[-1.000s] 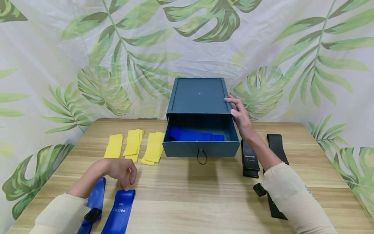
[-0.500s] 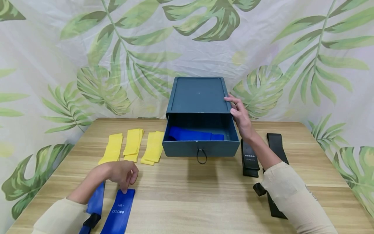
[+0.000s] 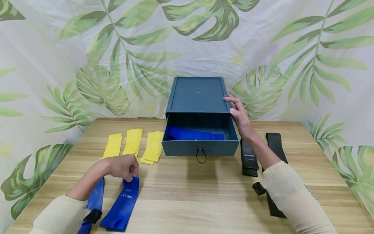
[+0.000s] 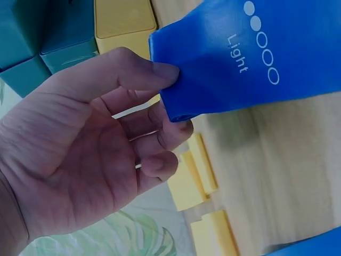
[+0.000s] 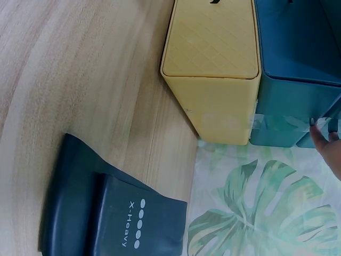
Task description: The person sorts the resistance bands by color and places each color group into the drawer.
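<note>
My left hand (image 3: 121, 165) pinches one end of a blue resistance band (image 3: 125, 201) between thumb and fingers. In the left wrist view the band (image 4: 287, 48) shows the word "Light", with the thumb (image 4: 162, 74) on its face. The band's far end hangs low at the table. My right hand (image 3: 241, 118) rests against the right side of a dark teal drawer box (image 3: 198, 97), fingertips over its top edge. Its pulled-out drawer (image 3: 201, 149) has a black loop pull and contains another blue band (image 3: 195, 134). The right wrist view catches only some fingertips (image 5: 322, 141) on the box.
Left of the box lie three folded yellow bands (image 3: 152, 148); a further blue band (image 3: 96, 196) lies under the left forearm. Black bands (image 3: 249, 157) lie right, partly behind the right arm. A yellow drawer (image 5: 213, 101) sits below the teal one. A leaf-print cloth (image 3: 201, 58) hangs behind.
My left hand has lifted the near end of the blue band and moved slightly away and right, drawing the band along. The right hand and open drawer have stayed put.
</note>
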`<move>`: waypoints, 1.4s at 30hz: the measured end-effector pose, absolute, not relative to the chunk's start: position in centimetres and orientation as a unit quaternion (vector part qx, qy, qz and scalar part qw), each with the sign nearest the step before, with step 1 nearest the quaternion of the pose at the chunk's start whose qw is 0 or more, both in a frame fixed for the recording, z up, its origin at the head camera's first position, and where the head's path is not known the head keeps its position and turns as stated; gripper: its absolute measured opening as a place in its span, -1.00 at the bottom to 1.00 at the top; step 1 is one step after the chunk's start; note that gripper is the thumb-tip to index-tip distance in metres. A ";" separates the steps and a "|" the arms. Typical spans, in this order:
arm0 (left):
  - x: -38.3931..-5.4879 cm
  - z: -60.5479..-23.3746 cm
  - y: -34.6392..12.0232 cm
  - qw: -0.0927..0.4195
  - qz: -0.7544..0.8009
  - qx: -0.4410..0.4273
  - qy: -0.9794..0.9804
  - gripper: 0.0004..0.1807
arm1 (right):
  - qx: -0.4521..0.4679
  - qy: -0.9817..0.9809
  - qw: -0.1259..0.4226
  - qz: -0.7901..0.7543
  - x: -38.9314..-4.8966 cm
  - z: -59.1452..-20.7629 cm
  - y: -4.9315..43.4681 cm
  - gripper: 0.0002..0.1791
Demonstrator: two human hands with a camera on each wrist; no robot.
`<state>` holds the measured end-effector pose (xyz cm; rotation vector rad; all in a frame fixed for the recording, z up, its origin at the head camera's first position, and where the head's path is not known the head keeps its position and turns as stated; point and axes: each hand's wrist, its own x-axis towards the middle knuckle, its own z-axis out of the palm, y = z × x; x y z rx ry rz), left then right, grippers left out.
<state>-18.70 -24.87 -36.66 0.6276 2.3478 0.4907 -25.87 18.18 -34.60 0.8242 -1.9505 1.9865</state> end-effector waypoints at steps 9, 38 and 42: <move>-19.1 -34.9 -24.2 0.292 0.214 0.270 0.892 -0.81 | 0.274 -0.671 0.112 0.680 -25.9 -34.6 18.2 -0.40; -20.1 -32.3 -23.0 0.228 0.366 0.329 0.840 -0.96 | 0.274 -0.673 0.109 0.678 -25.9 -34.6 18.2 -0.39; -20.1 -32.1 -23.1 0.217 0.400 0.317 0.832 -0.97 | 0.273 -0.674 0.109 0.678 -25.9 -34.6 18.2 -0.39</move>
